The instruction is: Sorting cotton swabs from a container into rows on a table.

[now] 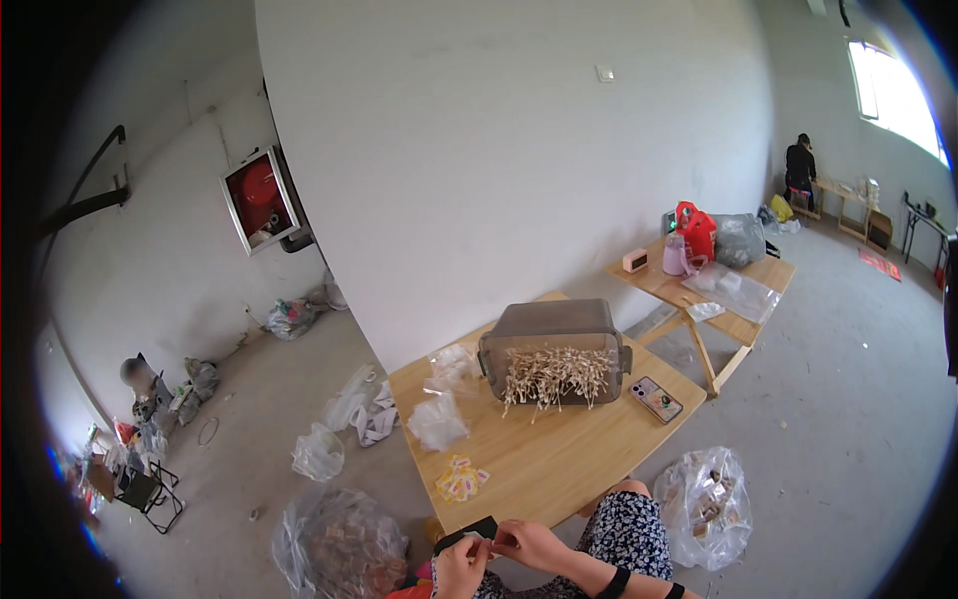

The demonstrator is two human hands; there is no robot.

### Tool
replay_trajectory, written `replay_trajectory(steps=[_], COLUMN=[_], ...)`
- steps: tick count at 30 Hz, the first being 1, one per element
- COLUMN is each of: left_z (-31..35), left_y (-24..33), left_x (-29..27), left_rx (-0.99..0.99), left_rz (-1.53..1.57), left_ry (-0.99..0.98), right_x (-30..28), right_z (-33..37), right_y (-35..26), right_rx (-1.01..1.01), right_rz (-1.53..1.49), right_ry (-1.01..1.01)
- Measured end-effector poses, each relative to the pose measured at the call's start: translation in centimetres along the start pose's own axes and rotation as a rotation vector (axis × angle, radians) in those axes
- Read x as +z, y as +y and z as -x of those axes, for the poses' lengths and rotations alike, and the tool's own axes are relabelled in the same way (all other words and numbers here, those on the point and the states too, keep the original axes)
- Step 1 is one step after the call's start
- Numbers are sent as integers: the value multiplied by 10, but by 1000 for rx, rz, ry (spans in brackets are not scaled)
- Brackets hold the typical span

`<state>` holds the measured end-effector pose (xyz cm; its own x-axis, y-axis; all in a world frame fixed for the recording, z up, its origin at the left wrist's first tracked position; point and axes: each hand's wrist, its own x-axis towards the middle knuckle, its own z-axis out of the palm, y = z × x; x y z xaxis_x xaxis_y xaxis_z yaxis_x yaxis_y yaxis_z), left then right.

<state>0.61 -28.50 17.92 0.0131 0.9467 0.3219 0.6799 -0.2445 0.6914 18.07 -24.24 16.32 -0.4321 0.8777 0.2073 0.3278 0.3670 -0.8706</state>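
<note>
Low at the near edge of the wooden table, my left hand and my right hand meet with fingertips pinched together. Something small and pale shows between them, too small to name. Just beyond the fingers is a dark, flat thing, partly hidden by my hands. Small yellow-and-white paper labels lie loosely spread on the near left of the tabletop. Farther back, a grey see-through plastic bin lies on its side, with a heap of thin pale sticks like cotton swabs spilling toward me.
Clear plastic bags lie left of the bin; a phone lies right. A second table carries a red bag and a pink container. Filled clear bags flank me on the floor. Another person sits far right.
</note>
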Motion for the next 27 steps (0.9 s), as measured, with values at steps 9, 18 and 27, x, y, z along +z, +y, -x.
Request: replay_trajectory(steps=[9,18,27], left_z=[4,3,4], left_y=[-9,5,-8], left_x=[-9,-22,-28], left_rx=[-148,-130,-155], left_rz=[188,275,215], left_ry=[-194,-272,-251], right_x=[-1,-2,0], right_z=[8,10,4], right_y=[-8,5,0], right_rx=[-32,50,77], right_rz=[-35,-201,-323], right_ry=[-27,-101,-106])
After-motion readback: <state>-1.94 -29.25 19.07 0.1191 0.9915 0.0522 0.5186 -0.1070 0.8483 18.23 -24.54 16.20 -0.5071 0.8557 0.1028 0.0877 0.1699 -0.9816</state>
